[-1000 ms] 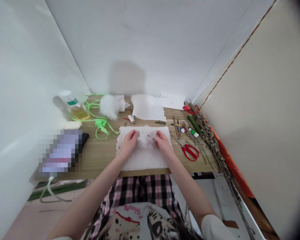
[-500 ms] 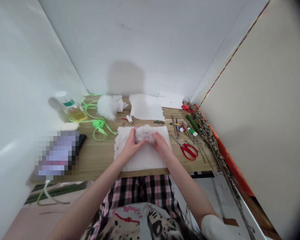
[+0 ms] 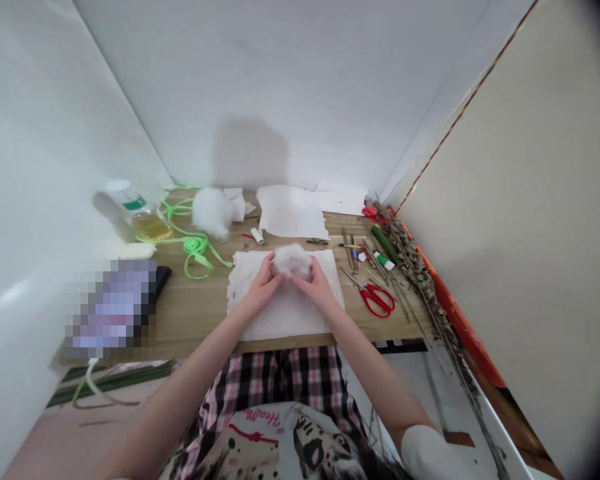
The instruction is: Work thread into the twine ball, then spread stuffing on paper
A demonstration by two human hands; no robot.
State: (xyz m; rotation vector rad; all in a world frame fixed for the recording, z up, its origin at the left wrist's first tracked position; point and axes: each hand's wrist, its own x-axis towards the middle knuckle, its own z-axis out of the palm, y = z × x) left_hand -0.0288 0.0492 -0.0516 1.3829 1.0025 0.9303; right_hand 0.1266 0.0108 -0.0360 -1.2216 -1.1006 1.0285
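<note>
A small white cotton wad (image 3: 292, 259) is held between both hands above a white paper sheet (image 3: 285, 313) spread on the wooden table (image 3: 195, 313). My left hand (image 3: 261, 285) closes its fingers on the wad's left side. My right hand (image 3: 316, 285) closes on its right side. The two hands almost meet under the wad. A bigger white cotton ball (image 3: 211, 213) lies farther back on the table.
Red scissors (image 3: 375, 296) lie right of the sheet, with pens, sticks and green tubes behind them. Dry twigs (image 3: 420, 280) run along the right edge. Left are a green ribbon (image 3: 195, 247), a bottle of yellow liquid (image 3: 140, 213) and a blurred phone (image 3: 110, 307). More white paper (image 3: 290, 213) lies at the back.
The cotton, spread flat under my hands a second ago, has been gathered into a wad and lifted a little. Both hands moved closer together.
</note>
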